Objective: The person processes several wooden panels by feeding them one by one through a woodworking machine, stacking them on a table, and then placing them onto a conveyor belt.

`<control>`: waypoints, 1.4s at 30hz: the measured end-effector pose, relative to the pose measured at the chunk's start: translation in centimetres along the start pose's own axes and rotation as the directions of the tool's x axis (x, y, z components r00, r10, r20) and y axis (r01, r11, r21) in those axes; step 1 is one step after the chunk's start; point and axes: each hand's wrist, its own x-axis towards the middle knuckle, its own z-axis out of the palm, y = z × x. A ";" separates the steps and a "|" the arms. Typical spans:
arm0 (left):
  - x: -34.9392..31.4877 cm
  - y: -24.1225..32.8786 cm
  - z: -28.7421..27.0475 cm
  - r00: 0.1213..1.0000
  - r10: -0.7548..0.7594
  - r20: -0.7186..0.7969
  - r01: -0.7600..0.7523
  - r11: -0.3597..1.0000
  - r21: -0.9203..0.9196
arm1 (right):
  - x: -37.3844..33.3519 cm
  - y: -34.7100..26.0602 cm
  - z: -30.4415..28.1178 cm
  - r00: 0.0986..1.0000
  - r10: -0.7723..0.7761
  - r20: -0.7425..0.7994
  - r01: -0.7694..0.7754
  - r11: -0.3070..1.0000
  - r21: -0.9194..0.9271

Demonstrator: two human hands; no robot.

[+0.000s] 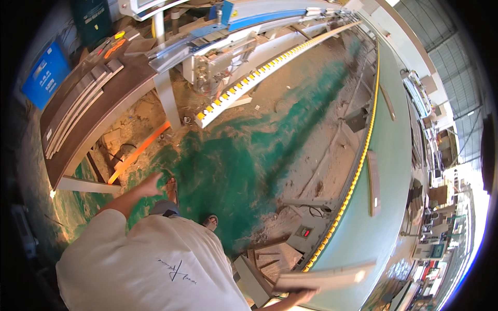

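My right hand (302, 296) is at the bottom of the view, its fingers closed around the edge of a flat brown board (332, 276). That board is held over the near end of a green conveyor belt (358, 243) and looks a little blurred. On the belt farther along lie a second board (373, 184) and a smaller, more distant one (386, 101). Out to the left, my left hand (149, 185) is stretched over the floor with nothing in it. Its fingers look extended, though somewhat smeared.
At left stands a brown worktable (132, 78) carrying several stacked strips (85, 106). A long rail with yellow rollers (259, 75) runs away beside a machine. Yellow rollers line the belt's edge. Scraps in a box (275, 256) and a control box (306, 231) sit by my right side; sawdust covers the green floor.
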 end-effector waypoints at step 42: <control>24.0 -1.1 -37.4 0.716 -0.200 -0.669 0.224 0.973 -0.052 | -56.1 5.3 101.3 -0.190 0.336 0.922 0.134 0.940 -0.315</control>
